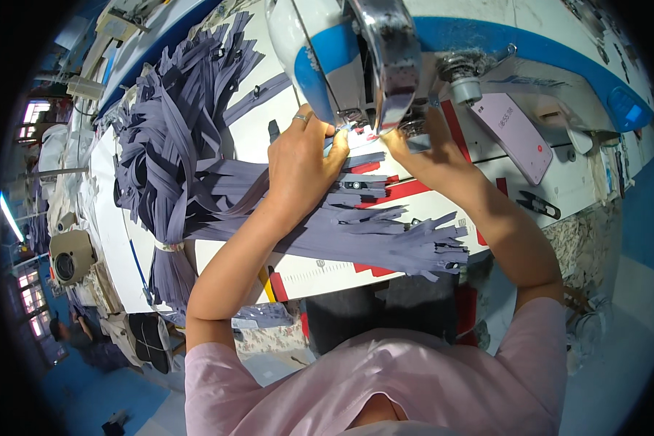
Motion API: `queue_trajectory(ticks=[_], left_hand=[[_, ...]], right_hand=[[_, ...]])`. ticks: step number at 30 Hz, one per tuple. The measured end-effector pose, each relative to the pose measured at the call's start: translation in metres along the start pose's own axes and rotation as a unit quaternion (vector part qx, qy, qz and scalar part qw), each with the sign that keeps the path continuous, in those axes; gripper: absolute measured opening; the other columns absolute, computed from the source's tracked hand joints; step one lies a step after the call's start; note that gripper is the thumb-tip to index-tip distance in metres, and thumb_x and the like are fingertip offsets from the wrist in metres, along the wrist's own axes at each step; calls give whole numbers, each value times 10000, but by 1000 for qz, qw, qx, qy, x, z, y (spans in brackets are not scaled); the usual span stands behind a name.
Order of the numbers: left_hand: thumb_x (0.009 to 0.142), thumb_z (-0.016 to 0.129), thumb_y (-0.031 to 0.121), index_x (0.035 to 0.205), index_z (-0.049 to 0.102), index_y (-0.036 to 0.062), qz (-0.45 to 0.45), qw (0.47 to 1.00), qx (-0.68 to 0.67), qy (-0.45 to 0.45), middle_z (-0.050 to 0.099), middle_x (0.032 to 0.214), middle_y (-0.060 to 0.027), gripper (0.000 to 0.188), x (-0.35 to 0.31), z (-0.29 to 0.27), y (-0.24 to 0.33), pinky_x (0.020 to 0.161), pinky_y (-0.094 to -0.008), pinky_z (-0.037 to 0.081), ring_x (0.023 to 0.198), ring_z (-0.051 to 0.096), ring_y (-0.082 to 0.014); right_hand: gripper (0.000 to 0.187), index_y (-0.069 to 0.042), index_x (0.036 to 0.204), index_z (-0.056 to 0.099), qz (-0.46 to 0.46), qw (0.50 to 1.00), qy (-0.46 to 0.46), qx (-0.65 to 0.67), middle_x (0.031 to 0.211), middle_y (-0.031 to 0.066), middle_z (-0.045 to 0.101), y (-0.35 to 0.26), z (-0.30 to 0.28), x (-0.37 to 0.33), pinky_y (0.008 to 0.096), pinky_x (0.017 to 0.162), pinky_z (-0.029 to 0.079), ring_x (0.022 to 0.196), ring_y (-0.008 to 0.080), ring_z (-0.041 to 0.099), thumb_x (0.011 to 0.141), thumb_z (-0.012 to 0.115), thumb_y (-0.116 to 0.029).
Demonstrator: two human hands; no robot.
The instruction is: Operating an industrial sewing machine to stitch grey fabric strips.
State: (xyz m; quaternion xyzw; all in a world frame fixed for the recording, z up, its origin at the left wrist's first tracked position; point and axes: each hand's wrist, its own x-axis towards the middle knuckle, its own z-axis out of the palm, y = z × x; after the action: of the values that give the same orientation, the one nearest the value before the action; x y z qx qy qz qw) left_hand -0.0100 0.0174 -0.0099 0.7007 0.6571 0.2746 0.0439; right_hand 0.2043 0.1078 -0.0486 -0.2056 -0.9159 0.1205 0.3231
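Under the lit needle area of a white and blue sewing machine point(319, 54), both my hands work close together. My left hand point(305, 156), with a ring on one finger, is closed with thumb and fingers pinched; a bit of grey-blue zipper point(329, 142) shows between them. From the other side, my right hand point(432, 152) reaches in with its fingertips pressed together by the needle, its other fingers partly shaded and blurred. What those fingertips pinch is too small to make out. Below my hands, a row of loose grey-purple zippers point(363, 236) lies across the white table.
A large tied bundle of zippers point(168, 145) lies at the left. To the right are a pink phone point(514, 136) and small black thread snips point(539, 205). Red tape strips point(407, 192) mark the tabletop point(319, 280). Another person point(87, 338) is far off at left.
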Motion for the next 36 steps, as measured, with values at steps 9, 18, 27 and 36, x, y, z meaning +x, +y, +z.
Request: queue_trajectory(ticks=[9, 18, 27, 36], left_hand=[[866, 700, 31, 1043, 645, 45, -49, 998, -48, -6, 620, 874, -127, 186, -3, -28, -5, 664, -434, 508, 744, 636, -325], [857, 762, 141, 1100, 652, 46, 82, 995, 40, -47, 644, 1098, -153, 283, -5, -54, 1, 743, -430, 553, 924, 669, -364], [831, 755, 12, 1109, 720, 36, 96, 981, -92, -144, 660, 1120, -93, 281, -30, -56, 9, 842, -359, 548, 973, 674, -284], [937, 681, 53, 1024, 685, -24, -66, 969, -169, -169, 692, 875, -110, 116, -8, -65, 13, 712, -305, 521, 778, 678, -204]], right_hand=[[226, -45, 1136, 645, 216, 962, -83, 142, 992, 33, 685, -20, -28, 20, 297, 797, 501, 909, 116, 599, 978, 701, -196], [176, -92, 1085, 711, 232, 929, -163, 237, 909, 22, 626, -31, -48, 25, 286, 628, 451, 814, 91, 554, 947, 698, -200], [179, -96, 1075, 712, 167, 962, -176, 128, 972, 17, 677, -29, -42, 17, 316, 917, 475, 980, 153, 619, 955, 722, -229], [192, -18, 977, 635, 300, 884, -224, 279, 876, 66, 642, -19, -47, 24, 261, 731, 509, 733, 156, 593, 1002, 655, -208]])
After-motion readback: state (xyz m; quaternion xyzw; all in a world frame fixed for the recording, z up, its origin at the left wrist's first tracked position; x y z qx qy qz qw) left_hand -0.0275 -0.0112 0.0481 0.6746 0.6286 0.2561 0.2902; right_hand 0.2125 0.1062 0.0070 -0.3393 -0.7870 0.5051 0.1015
